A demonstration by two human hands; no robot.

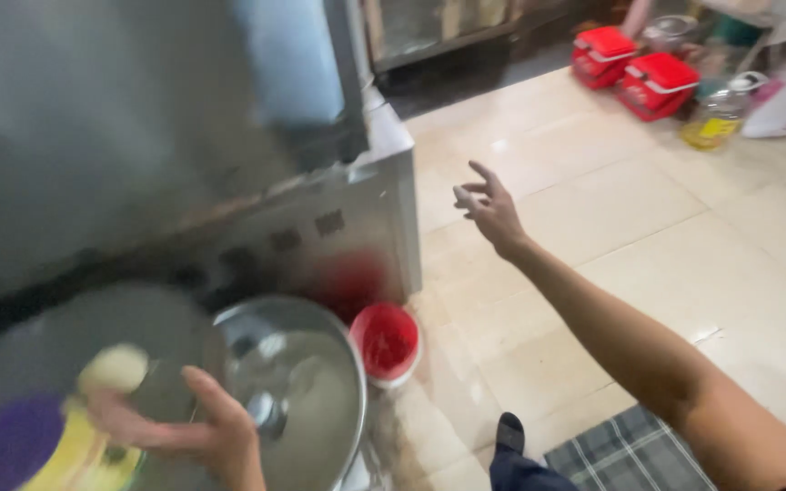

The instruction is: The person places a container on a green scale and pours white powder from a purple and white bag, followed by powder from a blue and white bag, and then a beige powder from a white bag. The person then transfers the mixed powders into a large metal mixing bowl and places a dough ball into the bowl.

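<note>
My left hand [195, 432] is at the bottom left, curled around the edge of something blurred: a yellow and purple object [47, 445] with a pale round knob [115, 368]. It sits next to a shiny steel bowl [307, 400]. What exactly the hand grips is too blurred to tell. My right hand [488, 205] is stretched out in the air over the tiled floor, fingers spread and holding nothing.
A large stainless steel cabinet [184, 164] fills the left. A red bucket [388, 344] stands on the floor beside it. Far back right are two red boxes [634, 71] and a bottle of yellow liquid [716, 114]. A checked mat [629, 450] lies near my foot.
</note>
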